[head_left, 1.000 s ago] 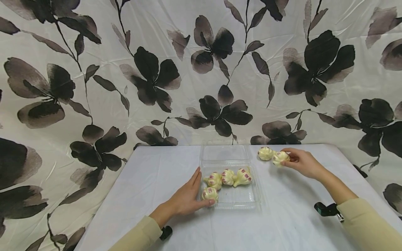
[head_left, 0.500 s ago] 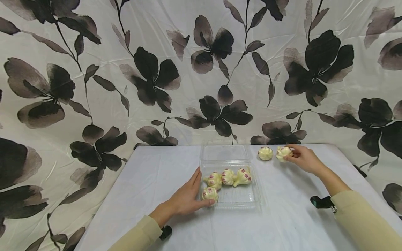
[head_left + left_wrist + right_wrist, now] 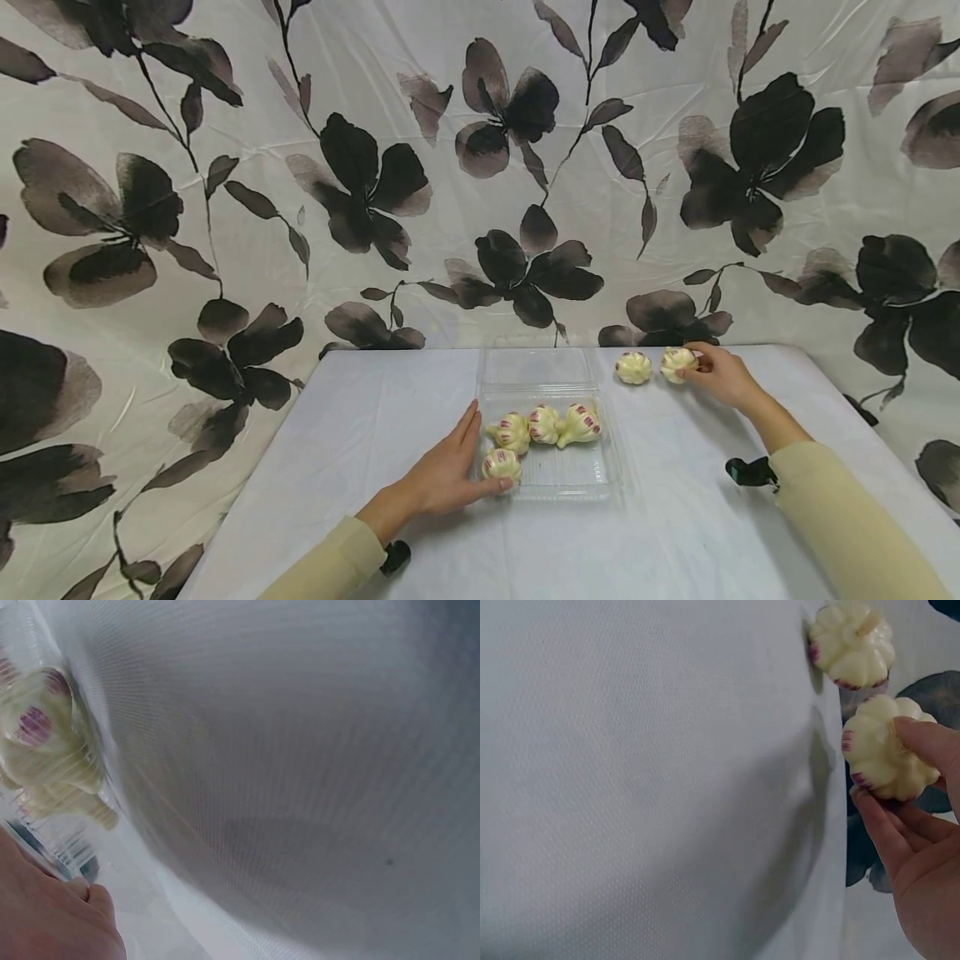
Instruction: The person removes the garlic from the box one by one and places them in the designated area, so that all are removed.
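Observation:
My right hand (image 3: 722, 375) pinches a garlic bulb (image 3: 677, 364) at the table's far right. In the right wrist view, thumb and fingers hold this pale, purple-streaked bulb (image 3: 881, 754) from opposite sides. Just left of it, another garlic bulb (image 3: 633, 367) rests on the table. A clear hinged plastic container (image 3: 566, 479) stands in the middle with its lid (image 3: 536, 367) laid back. Several garlic bulbs (image 3: 545, 423) lie inside, along its back and left. My left hand (image 3: 442, 467) rests against the container's left side, fingers straight, thumb over the front-left corner beside a garlic bulb (image 3: 501, 466).
A white cloth (image 3: 360, 417) covers the table. Behind it hangs a floral curtain (image 3: 420, 192), reaching down at the table's far edge. Dark wrist cameras sit under the left sleeve (image 3: 330, 558) and the right sleeve (image 3: 847, 508).
The right hand has moved its garlic bulb slightly right and back, opening a gap from the neighbouring bulb. The right forearm has swung left. The left hand and container stay put.

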